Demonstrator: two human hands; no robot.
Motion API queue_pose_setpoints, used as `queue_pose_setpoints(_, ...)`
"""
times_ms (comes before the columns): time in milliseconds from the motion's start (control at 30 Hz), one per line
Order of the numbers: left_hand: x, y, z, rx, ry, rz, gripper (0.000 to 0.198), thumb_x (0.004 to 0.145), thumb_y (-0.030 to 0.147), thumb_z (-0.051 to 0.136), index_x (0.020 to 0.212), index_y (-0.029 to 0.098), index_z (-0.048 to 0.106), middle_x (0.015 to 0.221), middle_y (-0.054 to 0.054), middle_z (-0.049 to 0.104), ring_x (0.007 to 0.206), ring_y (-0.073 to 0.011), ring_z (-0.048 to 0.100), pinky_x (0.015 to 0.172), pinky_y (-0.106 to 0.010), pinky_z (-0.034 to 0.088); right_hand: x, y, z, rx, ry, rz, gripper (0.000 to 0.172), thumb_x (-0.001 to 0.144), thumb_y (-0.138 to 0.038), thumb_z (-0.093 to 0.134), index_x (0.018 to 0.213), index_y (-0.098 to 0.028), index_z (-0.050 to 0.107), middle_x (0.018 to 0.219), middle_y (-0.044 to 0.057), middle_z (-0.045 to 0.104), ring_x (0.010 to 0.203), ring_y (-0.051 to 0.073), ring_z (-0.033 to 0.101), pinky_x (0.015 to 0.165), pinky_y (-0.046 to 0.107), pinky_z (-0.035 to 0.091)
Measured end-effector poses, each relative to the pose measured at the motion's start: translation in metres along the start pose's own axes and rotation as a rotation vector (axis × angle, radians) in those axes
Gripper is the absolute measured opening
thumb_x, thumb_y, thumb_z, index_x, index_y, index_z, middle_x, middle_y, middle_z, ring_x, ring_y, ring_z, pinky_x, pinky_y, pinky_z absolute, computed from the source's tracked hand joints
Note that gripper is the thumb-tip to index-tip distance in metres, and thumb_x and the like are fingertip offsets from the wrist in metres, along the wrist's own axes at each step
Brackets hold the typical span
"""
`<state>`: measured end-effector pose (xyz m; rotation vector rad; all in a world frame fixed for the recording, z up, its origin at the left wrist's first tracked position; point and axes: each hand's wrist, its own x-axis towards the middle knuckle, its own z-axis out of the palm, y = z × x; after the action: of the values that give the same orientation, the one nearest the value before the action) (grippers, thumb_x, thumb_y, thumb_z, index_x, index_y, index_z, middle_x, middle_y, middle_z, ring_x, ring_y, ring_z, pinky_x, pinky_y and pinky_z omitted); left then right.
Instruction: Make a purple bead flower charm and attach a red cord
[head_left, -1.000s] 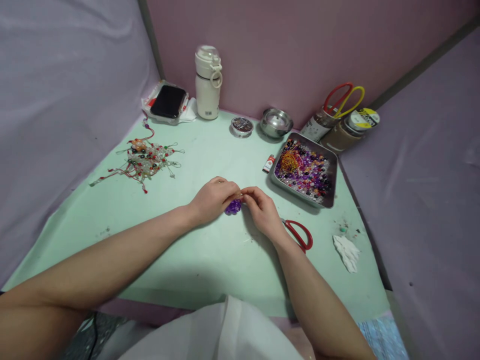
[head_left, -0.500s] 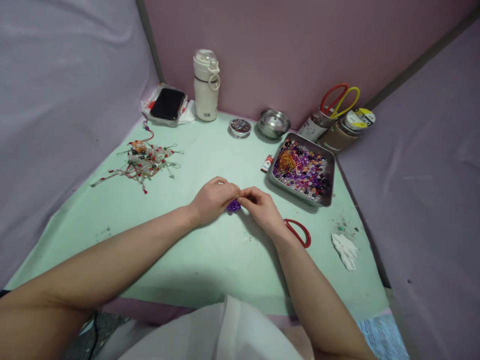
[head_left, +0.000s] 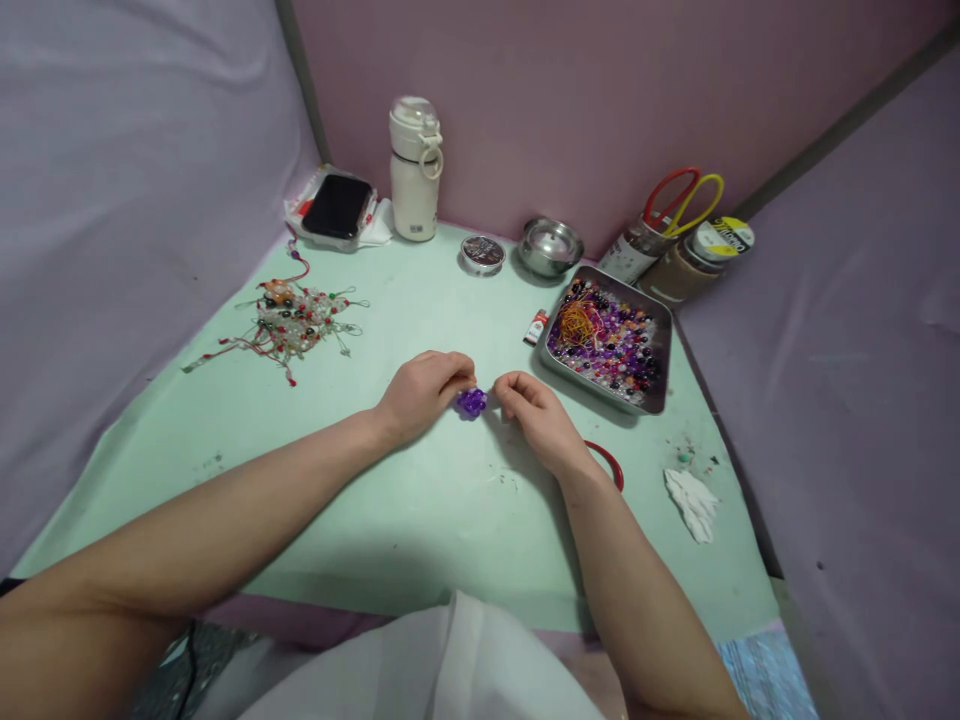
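The left hand [head_left: 424,393] rested on the pale green desk [head_left: 390,520] with its fingers [head_left: 457,380] curled in tight, their tips closed on the left edge of a purple bead cluster [head_left: 471,403]. The cluster sat low at the desk surface, near the middle of the desk and in the gap between the two hands. The right hand [head_left: 538,422] lay just to the cluster's right, its fingers [head_left: 510,388] bent and pinched together close beside the beads without clearly touching them. Whether a thread ran between those fingertips was too fine to tell. Behind the right wrist, part of a red scissor handle [head_left: 609,463] showed on the desk, and farther right lay a crumpled white tissue [head_left: 694,503] with a few loose specks near it. Beyond the right hand stood a metal tray [head_left: 663,345] filled with mixed purple, black and pale beads and a tangle of orange thread. A small red and white lighter [head_left: 535,327] lay just beside the tray's left wall. Along the back edge were a steel bowl [head_left: 551,246], a round tin [head_left: 482,254] and a white bottle [head_left: 415,168] standing upright. A dark phone [head_left: 337,205] rested on a packet in the far left corner. At the far right, a jar [head_left: 636,252] held red and yellow scissors, with a second jar [head_left: 705,258] lying next to it. A heap of finished beadwork [head_left: 292,318] was spread on the left side of the desk, well apart from both hands.
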<state>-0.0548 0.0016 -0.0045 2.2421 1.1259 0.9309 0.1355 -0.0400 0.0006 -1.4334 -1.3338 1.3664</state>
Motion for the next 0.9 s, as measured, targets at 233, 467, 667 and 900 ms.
queue_pose_setpoints(233, 0.004, -0.014, -0.008, 0.193, -0.099, -0.033, 0.016, 0.087, 0.015, 0.051, 0.089, 0.018, 0.066, 0.085, -0.005, 0.068, 0.082, -0.0179, 0.062, 0.078, -0.031, 0.044, 0.002, 0.007, -0.009, 0.009, 0.087, -0.039, 0.017, 0.082, -0.034, 0.056, 0.075, -0.021, 0.049, 0.060, -0.006, 0.042, 0.056, 0.011, 0.036, 0.055, 0.026, 0.027)
queue_pose_setpoints(467, 0.011, -0.016, -0.015, 0.050, -0.261, -0.173, 0.016, 0.085, 0.019, 0.052, 0.084, 0.018, 0.068, 0.086, -0.004, 0.068, 0.081, -0.0166, 0.060, 0.077, -0.029, 0.042, 0.000, 0.004, -0.005, 0.332, -0.033, -0.075, 0.019, 0.083, -0.037, 0.061, 0.079, -0.022, 0.050, 0.104, 0.002, 0.061, 0.066, 0.010, 0.050, 0.057, 0.025, 0.036)
queue_pose_setpoints(667, 0.014, -0.009, -0.021, -0.323, -0.332, -0.306, 0.019, 0.084, 0.030, 0.051, 0.080, 0.016, 0.064, 0.083, -0.004, 0.064, 0.077, -0.0157, 0.055, 0.073, -0.029, 0.041, 0.003, 0.003, 0.000, 0.598, -0.117, 0.014, 0.024, 0.079, -0.036, 0.067, 0.081, -0.024, 0.046, 0.101, 0.003, 0.066, 0.071, 0.013, 0.058, 0.058, 0.025, 0.041)
queue_pose_setpoints(900, 0.007, -0.005, -0.005, -1.084, -0.474, -0.377, 0.018, 0.085, 0.032, 0.057, 0.081, 0.015, 0.063, 0.089, -0.006, 0.064, 0.078, -0.0141, 0.055, 0.077, -0.031, 0.041, 0.003, 0.007, 0.007, 0.598, -0.123, -0.037, 0.022, 0.080, -0.034, 0.066, 0.081, -0.023, 0.047, 0.067, -0.005, 0.050, 0.057, 0.011, 0.043, 0.056, 0.024, 0.035)
